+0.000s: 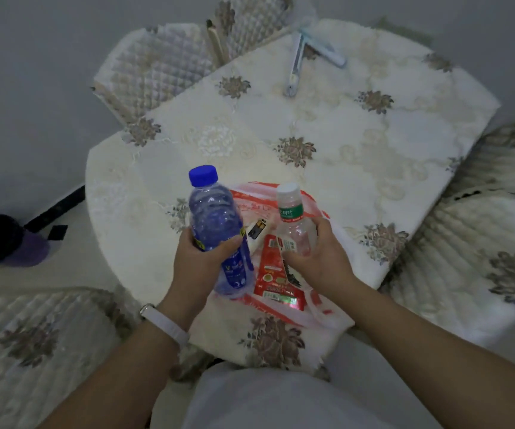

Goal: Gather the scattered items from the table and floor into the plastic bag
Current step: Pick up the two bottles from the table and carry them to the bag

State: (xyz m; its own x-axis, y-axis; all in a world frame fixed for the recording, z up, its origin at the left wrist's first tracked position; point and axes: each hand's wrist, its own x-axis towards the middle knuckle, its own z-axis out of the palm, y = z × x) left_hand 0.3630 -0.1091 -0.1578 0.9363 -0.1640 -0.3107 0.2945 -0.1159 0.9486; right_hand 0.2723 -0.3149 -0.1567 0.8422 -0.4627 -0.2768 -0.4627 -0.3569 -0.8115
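Two bottles are held above the near part of the table [343, 134], one in each hand. The blue bottle [216, 218], topped by a blue cap, is gripped around its middle by the left hand [200, 258], with the fingers curled closed round it. A letter "V" can be made out on its lower label; the rest is too small to read. The clear bottle [293, 218], smaller and white-capped, is gripped by the right hand [318, 258], whose fingers are wrapped round its lower half. Its green label carries white characters that cannot be read.

One plastic bag [256, 196], red and white, is spread flat on the table directly beneath both bottles. One red packet [273, 274] with printed text too fine to read is seen on it, between the hands; whether it is inside the bag cannot be told. One small black-and-gold item [257, 229] lies just beside the packet.

Two long pale-blue items [296, 66] are crossed near the far edge of the table. One white wristband [163, 322] is worn on the left wrist. One dark round object [2, 243] lies on the floor to the left.
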